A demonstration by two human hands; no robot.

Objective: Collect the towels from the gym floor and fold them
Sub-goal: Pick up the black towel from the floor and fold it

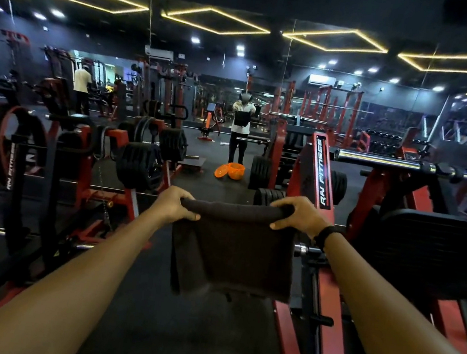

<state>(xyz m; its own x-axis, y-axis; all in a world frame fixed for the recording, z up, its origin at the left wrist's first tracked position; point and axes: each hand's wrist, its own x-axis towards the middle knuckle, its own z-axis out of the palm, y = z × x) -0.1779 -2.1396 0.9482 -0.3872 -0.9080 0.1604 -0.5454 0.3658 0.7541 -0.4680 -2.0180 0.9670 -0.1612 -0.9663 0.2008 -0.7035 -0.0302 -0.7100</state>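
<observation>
We hold the dark towel [233,250] up in the air, its doubled top edge pinched under the curled fingers of our left hand [174,205] and right hand [298,215], the rest hanging below them. We judge a fold is underway; next, bring the two corners together evenly. Beyond the fingers an orange basket [236,171] sits on the floor.

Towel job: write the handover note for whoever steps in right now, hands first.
Left hand: grips the left top corner of the dark towel.
Right hand: grips the right top corner.
Towel: held up in the air in front of the body, apparently doubled over, its lower edge hanging free.
Orange basket stands on the floor ahead, with its orange lid leaning against it.
Done: this towel is off the floor, first fold seemingly made.
Left: finish folding it. A pale item, possibly another towel, lies on the floor near the mirror; too small to tell.
</observation>
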